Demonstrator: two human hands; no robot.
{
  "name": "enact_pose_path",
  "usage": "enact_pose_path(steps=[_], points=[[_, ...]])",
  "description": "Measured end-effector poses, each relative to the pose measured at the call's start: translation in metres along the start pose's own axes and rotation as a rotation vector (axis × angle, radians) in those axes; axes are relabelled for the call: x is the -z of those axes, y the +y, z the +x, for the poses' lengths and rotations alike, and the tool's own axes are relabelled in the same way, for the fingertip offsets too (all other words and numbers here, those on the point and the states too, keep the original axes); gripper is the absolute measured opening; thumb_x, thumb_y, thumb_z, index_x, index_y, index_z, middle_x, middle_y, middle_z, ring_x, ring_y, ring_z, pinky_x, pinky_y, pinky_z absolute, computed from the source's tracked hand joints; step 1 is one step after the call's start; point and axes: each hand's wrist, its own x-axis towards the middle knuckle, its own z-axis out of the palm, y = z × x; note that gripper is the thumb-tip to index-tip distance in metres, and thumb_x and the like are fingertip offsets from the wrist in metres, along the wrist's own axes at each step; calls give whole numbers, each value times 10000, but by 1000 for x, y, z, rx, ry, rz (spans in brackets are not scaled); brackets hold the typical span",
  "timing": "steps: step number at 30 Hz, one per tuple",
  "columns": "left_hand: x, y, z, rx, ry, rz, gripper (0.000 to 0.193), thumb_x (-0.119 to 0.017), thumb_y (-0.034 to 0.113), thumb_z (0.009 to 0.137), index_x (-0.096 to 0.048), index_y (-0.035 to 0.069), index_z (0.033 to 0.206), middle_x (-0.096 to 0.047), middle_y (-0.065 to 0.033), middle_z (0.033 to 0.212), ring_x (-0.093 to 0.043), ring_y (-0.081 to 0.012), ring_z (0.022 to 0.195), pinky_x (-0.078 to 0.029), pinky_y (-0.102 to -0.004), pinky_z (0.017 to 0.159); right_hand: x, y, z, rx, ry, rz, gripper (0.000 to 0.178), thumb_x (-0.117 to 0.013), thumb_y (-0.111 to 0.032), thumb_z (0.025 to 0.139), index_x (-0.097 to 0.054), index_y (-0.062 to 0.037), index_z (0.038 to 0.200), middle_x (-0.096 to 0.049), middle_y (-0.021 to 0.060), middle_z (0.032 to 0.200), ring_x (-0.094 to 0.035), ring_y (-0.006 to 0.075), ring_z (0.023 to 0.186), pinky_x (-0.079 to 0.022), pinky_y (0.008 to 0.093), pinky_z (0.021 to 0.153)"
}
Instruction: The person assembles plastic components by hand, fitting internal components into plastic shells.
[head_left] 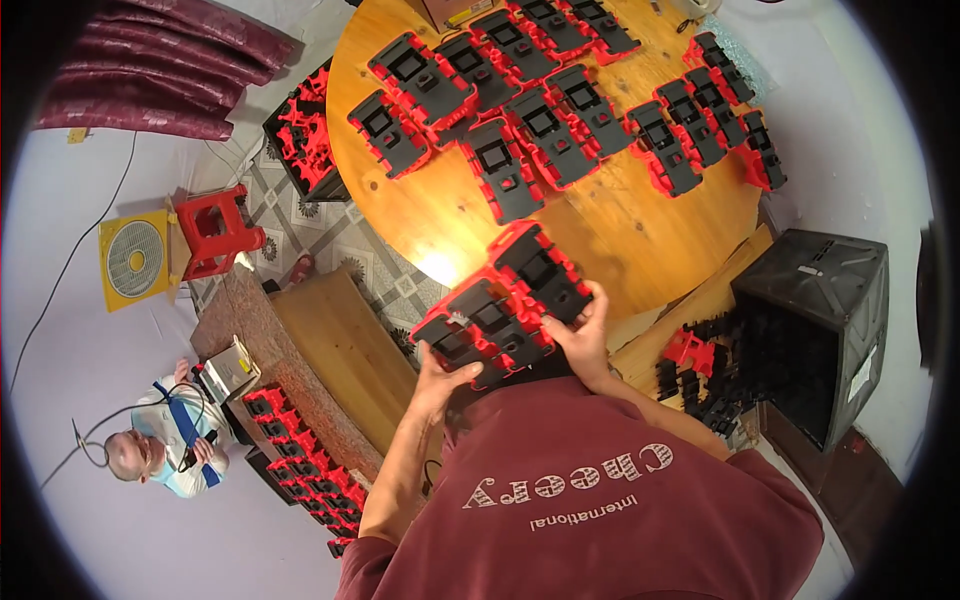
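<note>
Round and wooden, the worktop [640, 230] carries rows of red-and-black units [415, 85]; an open black crate [815, 270] sits to its right. Out at its near edge are the held units [490, 315], seemingly three abreast, slanting up toward the right. Whether they rest on the wood or hang clear, I cannot tell.

Left hand [435, 388] and right hand [580, 345] grip opposite ends, fingers partly open around the sides, thumbs toward the front; the fingertips behind are hidden. No hand is directly on the middle unit, and whether the three are joined does not show, so steady inward pressure from both ends seems wise. Bear on the red frames rather than the dark panels, move both hands together, and level the slant. Mind the closest standing row too: the upper end looks near enough to knock it.
</note>
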Motion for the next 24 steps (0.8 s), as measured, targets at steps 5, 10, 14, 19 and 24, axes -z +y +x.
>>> enact_pose_path(steps=[5,10,14,19,24], points=[[58,21,-3,69,67,33,949,-854,41,710,-247,172,1428,-532,-105,1293,-631,-214,1030,-579,-295,698,-60,9,4,-55,-73,-19,699,-733,5,825,-276,-94,1344,-581,78,1138,-601,141,1004,-526,298,841],[91,39,-1,44,46,-21,931,-853,38,706,-270,180,1418,-510,-97,1316,-613,-231,1079,-580,-308,717,-95,18,3,-36,-96,-61,717,-733,19,820,-256,-97,1342,-568,80,1133,-605,142,996,-534,299,804],[114,47,-11,25,32,-76,924,-827,-4,715,-271,203,1423,-471,-105,1362,-588,-253,1141,-586,-352,782,-122,16,1,-55,-162,0,730,-738,14,818,-247,-90,1347,-563,87,1142,-603,148,1005,-535,305,814],[132,70,1,9,66,-47,882,-806,27,752,-261,210,1420,-499,-110,1328,-613,-268,1096,-600,-377,716,-155,17,26,-60,-101,-391,745,-743,-47,799,-244,-74,1351,-616,134,1090,-636,193,883,-526,327,764],[117,90,53,57,4,114,867,-832,155,762,-266,165,1419,-527,-91,1296,-626,-248,1051,-568,-360,609,-141,41,62,-124,30,4,759,-779,-64,757,-264,-66,1315,-603,127,1006,-646,216,816,-530,353,727]])
